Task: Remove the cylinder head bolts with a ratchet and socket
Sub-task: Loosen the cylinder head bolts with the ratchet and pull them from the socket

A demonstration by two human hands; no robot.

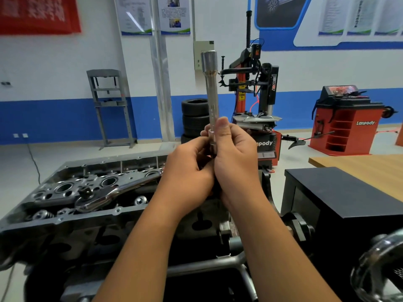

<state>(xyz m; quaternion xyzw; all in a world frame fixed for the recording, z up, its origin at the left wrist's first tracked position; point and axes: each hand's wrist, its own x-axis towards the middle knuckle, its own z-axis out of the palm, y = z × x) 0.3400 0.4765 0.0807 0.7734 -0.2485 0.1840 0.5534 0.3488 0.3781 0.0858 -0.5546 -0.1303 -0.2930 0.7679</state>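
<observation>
Chrome extension (211, 88) stood upright, its lower end gripped by both hands: left hand (189, 168) curled round the bottom, right hand (236, 153) pinching it with the thumb just above. Left of and below the left hand, the ratchet (104, 196) lay on the cylinder head (65, 188).

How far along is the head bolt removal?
Early, still tool prep. Done: the cylinder head sits exposed on the stand, with the ratchet lying on top of it, no socket attached. In hand: both the left hand and the right hand hold the long socket extension upright. Left: join it to the ratchet and loosen the bolts; none visibly out.
</observation>
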